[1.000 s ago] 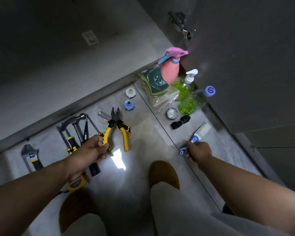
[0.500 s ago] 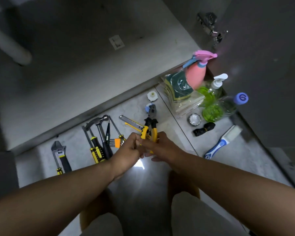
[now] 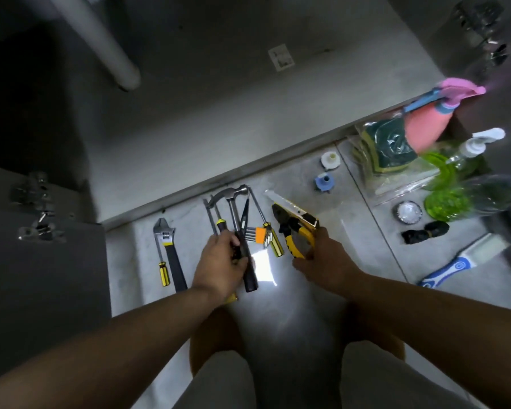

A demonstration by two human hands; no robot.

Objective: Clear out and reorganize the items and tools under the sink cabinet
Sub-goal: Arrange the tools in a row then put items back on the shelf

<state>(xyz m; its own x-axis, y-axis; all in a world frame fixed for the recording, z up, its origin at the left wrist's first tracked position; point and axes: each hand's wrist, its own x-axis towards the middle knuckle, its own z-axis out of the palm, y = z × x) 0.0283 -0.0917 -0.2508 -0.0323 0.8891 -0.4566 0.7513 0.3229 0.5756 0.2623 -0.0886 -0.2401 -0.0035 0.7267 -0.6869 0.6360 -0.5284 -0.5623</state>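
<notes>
Head view looks down at a grey floor point(image 3: 307, 314) where tools lie in a row before the open sink cabinet. The left hand point(image 3: 219, 261) is curled round the dark handle of a hammer point(image 3: 233, 208), whose steel head points away from the person toward the cabinet edge. The right hand point(image 3: 325, 258) grips the yellow handles of the pliers point(image 3: 289, 231), fingers curled round them, with the nose aimed away. Touching the pliers on their far side lies a yellow utility knife point(image 3: 303, 215). Between the two hands sit an orange hex key set point(image 3: 260, 233) and a yellow-handled screwdriver point(image 3: 275, 245). Left of the left hand lies an adjustable wrench point(image 3: 168, 240). Well right of the right hand are a blue-and-white brush point(image 3: 460, 264), green soap bottles point(image 3: 452, 199) and a pink spray bottle point(image 3: 428, 128).
</notes>
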